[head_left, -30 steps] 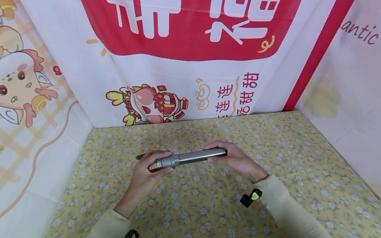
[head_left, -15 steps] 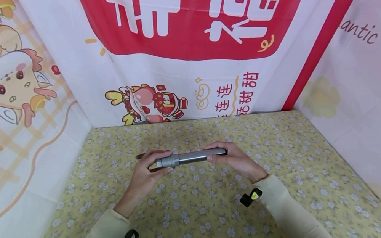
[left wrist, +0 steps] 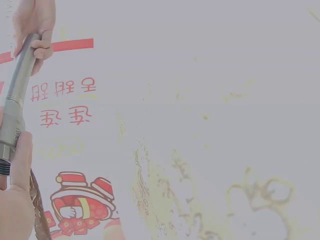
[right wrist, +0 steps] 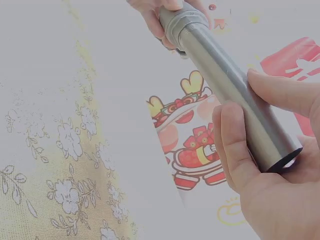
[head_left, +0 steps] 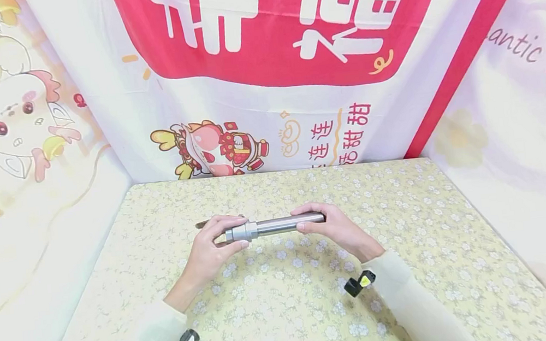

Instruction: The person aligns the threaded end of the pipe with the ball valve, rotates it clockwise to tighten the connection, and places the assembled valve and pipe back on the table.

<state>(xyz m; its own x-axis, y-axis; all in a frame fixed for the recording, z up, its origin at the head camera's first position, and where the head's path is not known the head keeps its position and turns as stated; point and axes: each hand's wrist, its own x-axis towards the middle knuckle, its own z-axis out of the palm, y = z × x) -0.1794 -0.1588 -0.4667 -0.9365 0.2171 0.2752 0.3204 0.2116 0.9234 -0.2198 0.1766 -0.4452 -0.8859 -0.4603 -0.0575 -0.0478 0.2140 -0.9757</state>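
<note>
A silver metal tube [head_left: 276, 225] with a wider grey collar [head_left: 244, 232] lies crosswise between both hands above the table. My left hand [head_left: 209, 249] grips the collar, thumb below and fingers above. Around the tube's other end, my right hand [head_left: 331, 226] curls its fingers and thumb. In the right wrist view, the tube [right wrist: 225, 77] shows a dark end face near the right palm. A short dark threaded end [left wrist: 4, 167] sticks out past the collar in the left wrist view. Beside the left hand there is a brown, wrinkled strip [left wrist: 37, 207], partly hidden by the hand.
A yellow floral cloth [head_left: 285, 301] covers the table. Printed white fabric stands behind it, with a red panel [head_left: 273, 66], and along both sides. Black bands with small devices [head_left: 360, 283] sit at the sleeve cuffs.
The picture has turned much brighter. Both hands hold the tube in nearly the same place as before.
</note>
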